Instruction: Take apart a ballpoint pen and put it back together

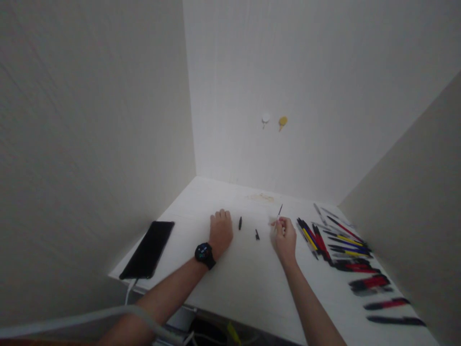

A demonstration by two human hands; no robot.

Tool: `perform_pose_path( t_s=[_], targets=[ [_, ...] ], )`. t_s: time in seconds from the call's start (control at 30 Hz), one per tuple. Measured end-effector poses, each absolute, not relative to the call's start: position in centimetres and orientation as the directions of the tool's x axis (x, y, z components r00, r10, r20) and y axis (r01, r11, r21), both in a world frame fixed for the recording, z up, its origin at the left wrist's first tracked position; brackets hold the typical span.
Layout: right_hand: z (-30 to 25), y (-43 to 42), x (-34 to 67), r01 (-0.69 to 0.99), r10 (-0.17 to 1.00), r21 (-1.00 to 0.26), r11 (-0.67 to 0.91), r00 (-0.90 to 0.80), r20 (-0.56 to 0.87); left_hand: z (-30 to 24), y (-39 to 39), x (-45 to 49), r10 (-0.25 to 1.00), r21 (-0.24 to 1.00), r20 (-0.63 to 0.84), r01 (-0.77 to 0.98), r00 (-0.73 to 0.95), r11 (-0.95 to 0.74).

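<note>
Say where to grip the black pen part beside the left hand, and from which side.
Pinch the black pen part across its narrow middle from above: it lies flat and elongated on the white table, with the left hand just beside it.

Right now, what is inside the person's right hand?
The right hand pinches a thin dark rod, perhaps a pen refill, with a small pale piece beside the fingertips. The fingers cover the rest, so its full length cannot be seen.

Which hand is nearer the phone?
Left. The left hand lies to the right of the phone in view, not touching it; the right hand is farther right.
</note>
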State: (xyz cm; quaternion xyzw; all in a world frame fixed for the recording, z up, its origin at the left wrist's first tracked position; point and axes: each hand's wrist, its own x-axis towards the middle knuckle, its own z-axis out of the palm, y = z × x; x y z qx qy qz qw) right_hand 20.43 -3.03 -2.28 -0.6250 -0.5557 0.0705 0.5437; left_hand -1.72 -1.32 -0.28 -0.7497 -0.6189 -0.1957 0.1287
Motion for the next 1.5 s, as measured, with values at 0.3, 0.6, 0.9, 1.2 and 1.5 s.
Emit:
perform_pose_path(
  t_s=[0.3,0.6,0.9,1.2,1.5],
  targets=[
    [-1.7,-3.3,20.0,0.695,0.775,-0.688,0.211,0.31,0.55,-1.7,-0.3,-1.1,0.895,0.057,0.405,0.972,0.185,-0.227],
    [-2.1,-3.3,19.9,0.848,0.736,-0.433,0.307,0.077,0.672,0.1,0.5,-1.0,0.766,0.364,0.616,0.797,0.182,-0.482],
    [-2.4,-3.1,19.9,0.854,0.68,-0.36,0.376,0.01,0.733,0.4,-0.1,-0.7,0.686,0.317,0.696,0.767,0.211,-0.558],
    [-1.9,-3.3,19.8,0.835,0.664,-0.365,0.412,0.0,0.748,0.6,-0.2,-0.6,0.679,0.302,0.687,0.747,0.26,-0.592],
    [-2.0,-3.3,19.9,0.831,0.688,-0.387,0.399,0.008,0.726,0.6,-0.3,-0.5,0.674,0.305,0.682,0.728,0.284,-0.614]
  ],
)
